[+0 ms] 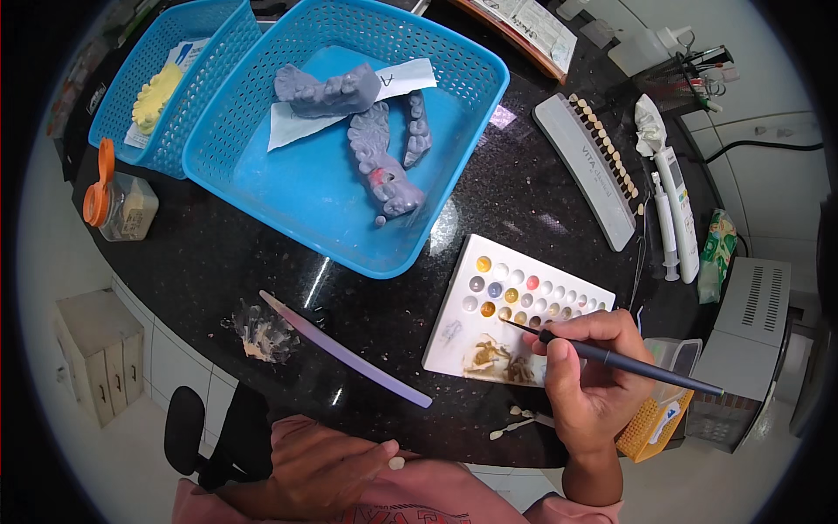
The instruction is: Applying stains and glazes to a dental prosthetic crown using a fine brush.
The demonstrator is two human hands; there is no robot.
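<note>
My right hand (594,375) grips a dark thin paintbrush (637,365), its tip at the wells of a white palette (449,332) holding yellow, pink, grey, blue and brown paints, with brown smears below them. My left hand (332,463) rests low by my body, fingers closed, with a small cream piece (396,463) at its thumb tip. A long lilac file-like strip (349,349) lies left of the palette, touching or beside a smudged clear sheet (266,336). Small tooth-coloured tabs (506,432) on sticks lie below the palette.
Two blue baskets (218,175) hold dental models (375,140) and paper. An orange-lidded jar (127,210) stands left. A shade guide (585,170), white syringes (672,218) and pen holder (655,87) are back right. A yellow container (655,419) and grey appliance (742,306) sit right.
</note>
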